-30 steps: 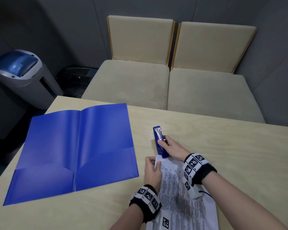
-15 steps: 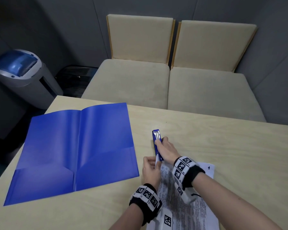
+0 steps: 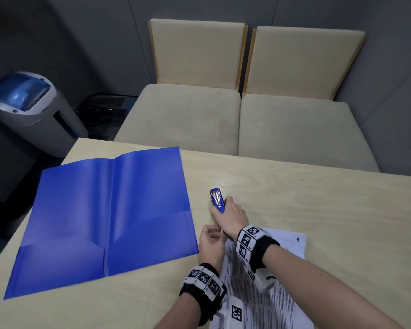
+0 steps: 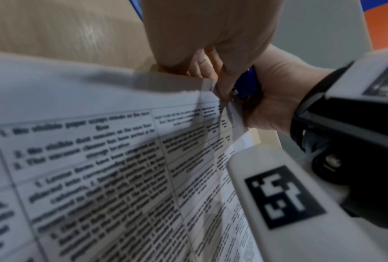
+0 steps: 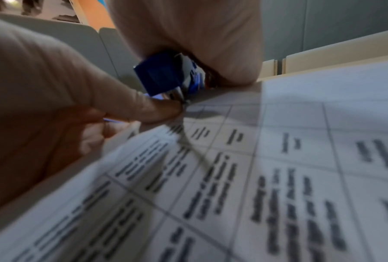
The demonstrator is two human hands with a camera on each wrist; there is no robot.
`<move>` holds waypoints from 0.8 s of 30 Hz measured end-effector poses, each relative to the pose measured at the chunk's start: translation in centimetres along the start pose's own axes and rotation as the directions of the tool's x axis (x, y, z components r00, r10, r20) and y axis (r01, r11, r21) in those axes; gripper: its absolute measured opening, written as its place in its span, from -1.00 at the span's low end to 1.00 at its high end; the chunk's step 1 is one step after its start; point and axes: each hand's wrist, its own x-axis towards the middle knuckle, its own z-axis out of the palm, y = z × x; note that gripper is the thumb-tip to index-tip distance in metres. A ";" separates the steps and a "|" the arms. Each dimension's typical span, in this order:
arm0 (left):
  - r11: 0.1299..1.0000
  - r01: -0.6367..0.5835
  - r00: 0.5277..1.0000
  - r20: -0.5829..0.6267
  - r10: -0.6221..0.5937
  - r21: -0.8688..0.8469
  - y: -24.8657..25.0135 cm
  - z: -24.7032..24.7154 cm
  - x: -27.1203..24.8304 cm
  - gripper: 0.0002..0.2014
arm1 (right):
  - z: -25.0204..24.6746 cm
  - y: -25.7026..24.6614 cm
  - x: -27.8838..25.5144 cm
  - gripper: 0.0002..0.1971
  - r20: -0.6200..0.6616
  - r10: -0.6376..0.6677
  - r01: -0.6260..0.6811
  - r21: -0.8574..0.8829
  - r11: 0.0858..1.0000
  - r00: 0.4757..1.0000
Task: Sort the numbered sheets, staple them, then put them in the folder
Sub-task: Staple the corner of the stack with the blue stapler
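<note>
Right hand (image 3: 230, 216) grips stapler (image 3: 217, 200) over sheets' (image 3: 280, 302) corner, pinched by left hand (image 3: 210, 245).

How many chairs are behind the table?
2: the left chair and the right chair stand side by side, just past the table's far edge. Others may be out of view.

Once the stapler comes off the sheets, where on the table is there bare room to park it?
Bare wood lies right of the stapler, between the far table edge and the sheets. A narrower strip runs between the open folder and both hands. It is crowded where the left hand pinches the corner beside the right hand.
</note>
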 end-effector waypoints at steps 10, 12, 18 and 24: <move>0.921 -0.126 0.988 0.130 0.084 0.368 1.8 -1.2 0.2 -0.72 | 0.3 0.0 -0.1 -0.58 -0.009 -0.019 0.019 -0.064 0.998 1.000; 0.900 -0.174 0.974 0.207 0.096 0.401 1.9 -2.1 0.3 -0.60 | 0.2 -0.1 -0.2 -0.61 -0.005 -0.032 0.031 -0.054 0.998 0.999; 0.994 0.035 0.887 0.456 -0.077 0.101 2.4 -4.1 0.5 -0.48 | -0.1 0.0 -0.9 -0.67 0.001 -0.079 0.079 -0.035 0.996 0.997; 0.995 0.072 0.843 0.529 -0.097 0.066 2.6 -3.8 0.9 -0.25 | -0.6 -0.4 -1.1 -0.69 0.005 -0.162 0.162 -0.040 0.986 0.987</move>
